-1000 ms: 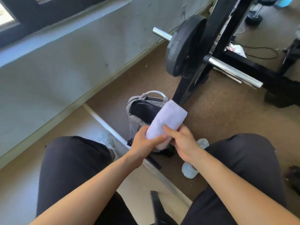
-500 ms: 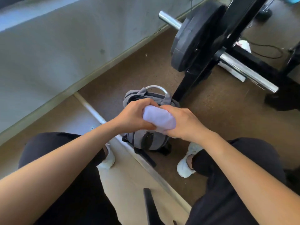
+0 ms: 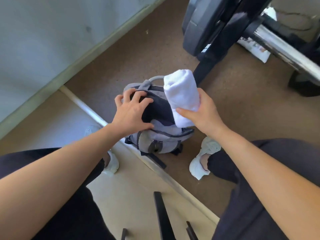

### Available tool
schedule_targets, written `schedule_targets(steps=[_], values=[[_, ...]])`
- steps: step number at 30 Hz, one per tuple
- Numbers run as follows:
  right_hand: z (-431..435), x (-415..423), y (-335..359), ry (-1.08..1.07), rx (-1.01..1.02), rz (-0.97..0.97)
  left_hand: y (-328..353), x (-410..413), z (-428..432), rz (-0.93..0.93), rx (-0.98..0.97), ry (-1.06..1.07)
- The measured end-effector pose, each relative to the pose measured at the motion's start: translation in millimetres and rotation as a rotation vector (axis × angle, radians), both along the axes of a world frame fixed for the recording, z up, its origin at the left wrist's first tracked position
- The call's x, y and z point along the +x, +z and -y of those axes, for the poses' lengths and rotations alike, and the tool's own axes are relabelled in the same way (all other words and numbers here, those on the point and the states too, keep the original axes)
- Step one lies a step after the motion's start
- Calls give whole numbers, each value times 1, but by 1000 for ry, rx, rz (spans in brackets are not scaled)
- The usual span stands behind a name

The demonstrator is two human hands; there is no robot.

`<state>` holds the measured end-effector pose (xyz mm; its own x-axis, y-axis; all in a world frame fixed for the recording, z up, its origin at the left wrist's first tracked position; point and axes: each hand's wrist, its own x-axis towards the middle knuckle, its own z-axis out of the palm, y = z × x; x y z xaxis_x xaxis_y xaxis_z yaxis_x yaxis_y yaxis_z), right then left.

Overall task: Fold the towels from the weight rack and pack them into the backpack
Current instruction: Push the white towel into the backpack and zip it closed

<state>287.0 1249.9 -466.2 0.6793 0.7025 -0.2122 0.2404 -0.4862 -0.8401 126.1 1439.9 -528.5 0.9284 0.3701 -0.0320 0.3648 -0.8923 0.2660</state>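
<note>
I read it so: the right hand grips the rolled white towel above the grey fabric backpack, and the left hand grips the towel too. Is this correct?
One part is wrong. In the head view the left hand rests with spread fingers on the grey fabric backpack, not on the rolled white towel. The right hand does grip the towel above the backpack.

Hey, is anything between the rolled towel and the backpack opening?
Nothing visible. The right hand holds the towel over the open backpack; the left hand rests on the opening's left edge, beside the path.
</note>
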Motion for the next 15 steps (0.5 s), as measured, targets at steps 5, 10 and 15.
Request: schedule_targets(steps=[5,10,15], values=[[-12,-24,-28,96,-38,-2,-12,-5,6,-164,-55,-33],[-15,-25,-68,297,-395,245,-21,-17,0,-147,-114,-63],[-23,-23,-94,511,-657,458,-22,-21,1,-152,-85,-83]])
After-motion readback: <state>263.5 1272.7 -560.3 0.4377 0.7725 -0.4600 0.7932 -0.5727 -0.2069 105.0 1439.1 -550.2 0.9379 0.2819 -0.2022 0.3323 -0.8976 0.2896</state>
